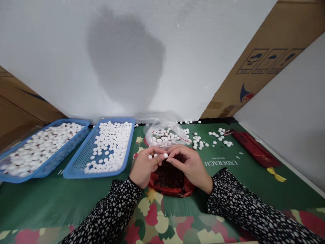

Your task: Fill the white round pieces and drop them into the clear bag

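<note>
My left hand (148, 165) is closed around several small white balls; one white ball (165, 155) sticks out at the thumb and index fingertips. Close beside it, my right hand (189, 166) has thumb and index finger pinched together near that ball. Whatever the right fingertips hold is too small to make out. Below both hands lies a red plastic bag (166, 193), spread around a dark, sticky-looking mass (171, 174). Just behind the hands, a clear plastic bag (165, 133) contains more white balls.
To the left stand two blue baskets: the nearer one (69, 171) holds plain white balls, the farther one (85, 133) brown-marked white balls. Loose white balls (199, 142) lie right of the clear bag. A dark red phone case (256, 149) and yellow ribbon (276, 174) are at right. A white panel (190, 67) stands behind.
</note>
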